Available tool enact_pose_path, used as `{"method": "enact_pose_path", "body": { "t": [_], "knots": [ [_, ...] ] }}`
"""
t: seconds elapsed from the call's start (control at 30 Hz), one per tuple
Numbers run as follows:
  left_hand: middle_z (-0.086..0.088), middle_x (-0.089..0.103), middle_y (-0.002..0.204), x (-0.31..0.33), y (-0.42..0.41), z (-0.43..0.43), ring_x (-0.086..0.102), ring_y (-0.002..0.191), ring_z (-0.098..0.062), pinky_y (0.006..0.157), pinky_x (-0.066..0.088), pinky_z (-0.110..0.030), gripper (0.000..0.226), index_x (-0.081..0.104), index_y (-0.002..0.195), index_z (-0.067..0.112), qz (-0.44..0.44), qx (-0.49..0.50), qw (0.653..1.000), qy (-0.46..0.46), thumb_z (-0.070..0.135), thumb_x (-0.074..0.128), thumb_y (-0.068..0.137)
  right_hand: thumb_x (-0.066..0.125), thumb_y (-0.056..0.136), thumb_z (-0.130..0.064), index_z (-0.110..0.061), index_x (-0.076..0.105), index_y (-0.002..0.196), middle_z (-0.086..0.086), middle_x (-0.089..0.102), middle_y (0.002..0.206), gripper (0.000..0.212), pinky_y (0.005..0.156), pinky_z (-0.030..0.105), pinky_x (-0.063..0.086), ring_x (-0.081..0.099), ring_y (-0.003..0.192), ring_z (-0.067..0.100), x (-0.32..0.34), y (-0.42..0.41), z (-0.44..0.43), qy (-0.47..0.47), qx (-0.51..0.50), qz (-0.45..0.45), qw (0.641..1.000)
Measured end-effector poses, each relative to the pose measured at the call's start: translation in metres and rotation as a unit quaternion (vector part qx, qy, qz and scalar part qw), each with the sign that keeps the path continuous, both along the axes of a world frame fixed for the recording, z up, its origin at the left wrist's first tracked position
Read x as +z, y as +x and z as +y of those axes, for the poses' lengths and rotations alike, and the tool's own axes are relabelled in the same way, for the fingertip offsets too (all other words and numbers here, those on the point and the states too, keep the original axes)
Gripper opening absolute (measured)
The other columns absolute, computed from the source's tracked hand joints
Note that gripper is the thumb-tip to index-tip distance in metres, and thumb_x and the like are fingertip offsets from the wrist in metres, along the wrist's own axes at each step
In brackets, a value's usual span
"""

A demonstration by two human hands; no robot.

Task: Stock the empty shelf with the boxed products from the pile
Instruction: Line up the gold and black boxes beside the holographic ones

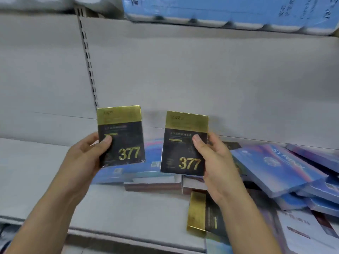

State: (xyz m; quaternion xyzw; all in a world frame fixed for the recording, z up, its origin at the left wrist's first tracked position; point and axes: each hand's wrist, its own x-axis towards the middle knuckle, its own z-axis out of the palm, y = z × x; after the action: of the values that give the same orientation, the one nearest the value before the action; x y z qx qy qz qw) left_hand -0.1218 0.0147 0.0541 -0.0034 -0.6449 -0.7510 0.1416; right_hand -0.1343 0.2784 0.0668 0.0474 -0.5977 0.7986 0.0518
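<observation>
My left hand (86, 154) grips one black-and-gold box (122, 136) upright, thumb on its face; my right hand (214, 162) grips its twin (185, 143) likewise. Both hover above the shelf (45, 180), the pile (275, 176) lying right of them. I'm mid-placement; next I stand them on the bare stretch, probably leftward.
</observation>
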Motion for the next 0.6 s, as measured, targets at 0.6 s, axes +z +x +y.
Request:
{"method": "enact_pose_path", "body": {
  "t": [0.6],
  "knots": [
    [-0.011,0.076,0.112,-0.082,0.224,-0.219,0.076,0.088,-0.027,0.067,0.057,-0.033,0.041,0.071,0.120,0.018,-0.038,0.248,0.967,0.042,0.016,0.080,0.079,0.065,0.092,-0.003,-0.020,0.069,0.121,0.004,0.077,0.112,0.034,0.100,0.058,0.052,0.072,0.108,0.027,-0.052,0.092,-0.243,0.070,0.260,-0.033,0.963]
  ]
}}
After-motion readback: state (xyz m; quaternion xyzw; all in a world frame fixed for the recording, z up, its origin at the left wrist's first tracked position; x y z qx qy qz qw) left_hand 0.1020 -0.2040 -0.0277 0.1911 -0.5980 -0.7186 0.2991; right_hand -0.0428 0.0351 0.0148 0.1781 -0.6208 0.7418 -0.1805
